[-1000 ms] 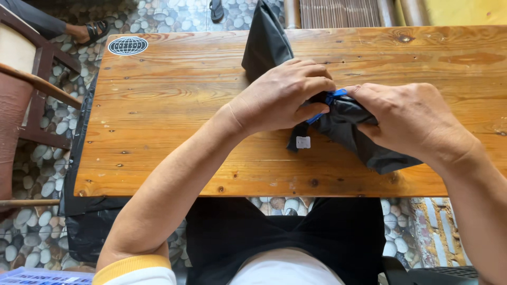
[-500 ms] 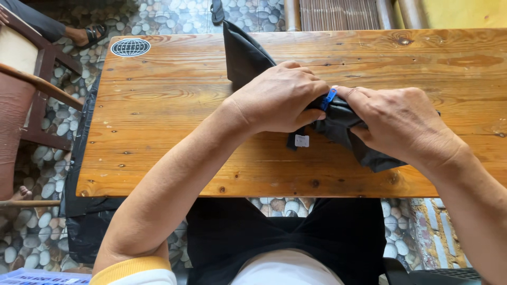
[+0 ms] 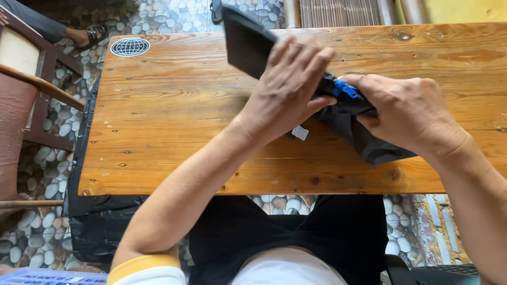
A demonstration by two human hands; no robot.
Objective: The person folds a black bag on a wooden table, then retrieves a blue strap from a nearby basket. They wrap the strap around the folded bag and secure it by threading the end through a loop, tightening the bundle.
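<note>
A dark fabric item (image 3: 351,132), black with a stiffer flat panel at one end, is held over the wooden table (image 3: 174,116) by both hands. The left hand (image 3: 288,87) is laid across the middle of the fabric, fingers spread and curled over its top, so that the cloth is pressed and gripped beneath the palm; how tightly the fingers close underneath cannot be told, since they are hidden by the hand itself. The right hand (image 3: 412,113) is closed around the bunched part of the fabric at about 3 o'clock from the left hand, the thumb and forefinger pinched near a small blue clip or tab (image 3: 346,88) that shows between the two hands. The flat dark panel is seen rising toward 11 o'clock from the left hand, tilted up past the table's far edge. A loose tail of the fabric hangs toward 5 o'clock, lying on the wood below the right hand. A small white label (image 3: 300,132) is seen just under the left wrist, at 6 o'clock from the left hand, touching the table.

A round globe-pattern sticker (image 3: 130,46) is fixed on the table's corner at 10 o'clock. A wooden chair (image 3: 31,100) stands at 9 o'clock on the pebbled floor (image 3: 42,174), and another person's sandalled foot (image 3: 87,36) is seen beyond it. A black plastic sheet (image 3: 97,227) hangs below the table's near left corner.
</note>
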